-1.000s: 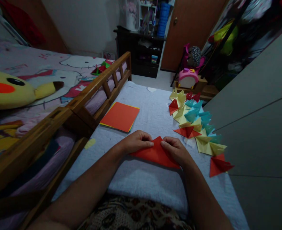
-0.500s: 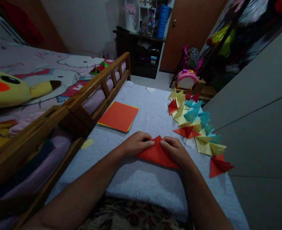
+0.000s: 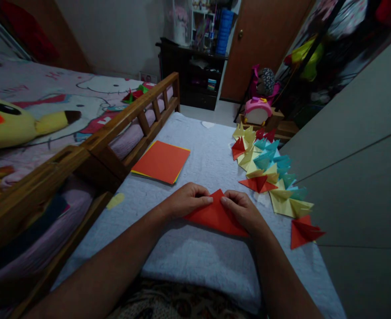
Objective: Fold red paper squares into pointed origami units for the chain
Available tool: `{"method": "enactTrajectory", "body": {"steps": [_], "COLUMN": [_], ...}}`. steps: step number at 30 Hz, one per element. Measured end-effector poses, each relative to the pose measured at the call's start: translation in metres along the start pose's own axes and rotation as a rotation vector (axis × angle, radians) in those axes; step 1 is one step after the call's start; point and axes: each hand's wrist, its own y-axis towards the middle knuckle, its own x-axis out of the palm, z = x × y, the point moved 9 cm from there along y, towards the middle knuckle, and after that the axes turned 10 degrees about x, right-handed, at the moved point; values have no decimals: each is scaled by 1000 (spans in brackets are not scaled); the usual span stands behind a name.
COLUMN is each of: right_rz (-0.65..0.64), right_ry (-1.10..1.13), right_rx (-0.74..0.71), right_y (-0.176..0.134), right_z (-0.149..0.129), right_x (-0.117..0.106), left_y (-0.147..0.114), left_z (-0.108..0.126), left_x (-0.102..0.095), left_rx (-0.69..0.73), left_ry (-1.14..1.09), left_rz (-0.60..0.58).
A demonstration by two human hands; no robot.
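A red sheet of origami paper (image 3: 219,217), folded into a triangle, is held between my hands just above or on the pale bedsheet; its peak points away from me. My left hand (image 3: 190,200) pinches the left slope near the peak, thumb on top. On the right slope, my right hand (image 3: 240,206) does the same. The fingers behind the paper are partly hidden. Beyond my left hand lies a stack of square paper (image 3: 162,161), orange-red on top with yellow edges showing. To the right are rows of folded paper pieces (image 3: 264,159) in yellow, blue and red.
A single red folded piece (image 3: 304,231) sits nearest me on the right. Along the left runs a wooden bed rail (image 3: 132,117), with a yellow plush toy (image 3: 12,122) behind it. A pale cabinet (image 3: 358,186) borders the right side.
Both hands keep the same pinch on the red paper. The whole view has shifted very slightly; nothing else visibly moved.
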Motion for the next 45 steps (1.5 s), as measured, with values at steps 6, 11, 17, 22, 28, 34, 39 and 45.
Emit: {"method": "enactTrajectory", "body": {"steps": [6, 11, 17, 22, 28, 34, 39, 45], "right_rz": [-19, -19, 11, 11, -3, -9, -18, -16], "right_ry": [53, 63, 32, 37, 57, 35, 41, 39], "right_rx": [29, 31, 1, 2, -3, -30, -31, -14], "right_y": [-3, -3, -1, -2, -2, -2, -1, -1], "right_z": [2, 2, 1, 0, 1, -1, 0, 1], "right_x": [3, 3, 0, 1, 2, 2, 3, 3], "left_y": [0, 0, 0, 0, -1, -2, -3, -3], "left_z": [0, 1, 0, 0, 0, -1, 0, 3], "left_x": [1, 2, 0, 0, 0, 1, -1, -1], "left_rx": [2, 0, 12, 12, -10, -16, -17, -11], "left_ry": [-34, -44, -20, -23, -20, -1, 17, 12], "left_rz": [-4, -19, -20, -28, -26, -29, -21, -17]}}
